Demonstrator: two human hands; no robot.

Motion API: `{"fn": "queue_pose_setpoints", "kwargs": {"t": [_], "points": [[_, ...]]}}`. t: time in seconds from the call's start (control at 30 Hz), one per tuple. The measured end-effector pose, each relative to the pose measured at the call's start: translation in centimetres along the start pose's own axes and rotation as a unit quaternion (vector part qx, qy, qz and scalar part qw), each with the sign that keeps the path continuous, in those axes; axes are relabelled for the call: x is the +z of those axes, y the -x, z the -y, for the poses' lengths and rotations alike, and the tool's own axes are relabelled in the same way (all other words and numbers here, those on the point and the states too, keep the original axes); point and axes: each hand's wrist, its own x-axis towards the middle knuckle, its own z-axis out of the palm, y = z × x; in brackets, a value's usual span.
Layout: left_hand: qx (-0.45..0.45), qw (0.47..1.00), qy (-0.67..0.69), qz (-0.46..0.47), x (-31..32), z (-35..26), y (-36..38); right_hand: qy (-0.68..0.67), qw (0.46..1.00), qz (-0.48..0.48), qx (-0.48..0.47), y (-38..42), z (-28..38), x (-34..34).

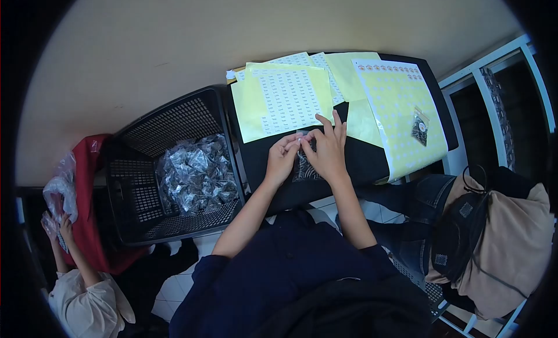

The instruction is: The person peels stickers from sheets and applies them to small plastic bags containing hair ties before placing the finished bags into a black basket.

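On the black table (261,158), a small clear bag with dark contents (306,171) lies below my two hands. My left hand (283,158) pinches near the bag's top edge, at a small white spot. My right hand (328,152) meets it there with thumb and index finger together, its other fingers raised. The fingertips of both hands nearly touch. Just beyond them lies a sheet of printed labels (288,100) on yellow backing. Another filled bag (419,129) rests on a sheet of round stickers (389,114) at the right.
A black basket (148,230) holding many filled bags (197,172) stands left of the table. At far left, a person's hands (65,230) hold clear plastic beside a red cloth (87,204). Another person (500,239) sits at the right, near a white-framed window (494,105).
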Motion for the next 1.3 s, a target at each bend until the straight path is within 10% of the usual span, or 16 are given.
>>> {"fn": "queue_pose_setpoints", "kwargs": {"t": [0.37,0.7,1.17,1.3], "points": [[-0.013,0.996,0.061,-0.058,1.0,-1.3,0.4,-0.16,0.978,-0.116,0.069,0.7,-0.4,1.1],[0.006,0.996,0.039,-0.081,0.9,-1.1,0.7,-0.49,0.855,0.001,0.168,1.7,-3.7,0.6],[0.137,0.95,-0.17,-0.224,3.5,0.1,1.0,-0.084,0.952,-0.213,0.202,-8.7,-31.6,-10.9],[0.268,0.781,-0.494,-0.272,7.4,-2.2,0.8,-0.023,0.971,-0.159,0.175,-11.3,-36.6,-11.9]]}}
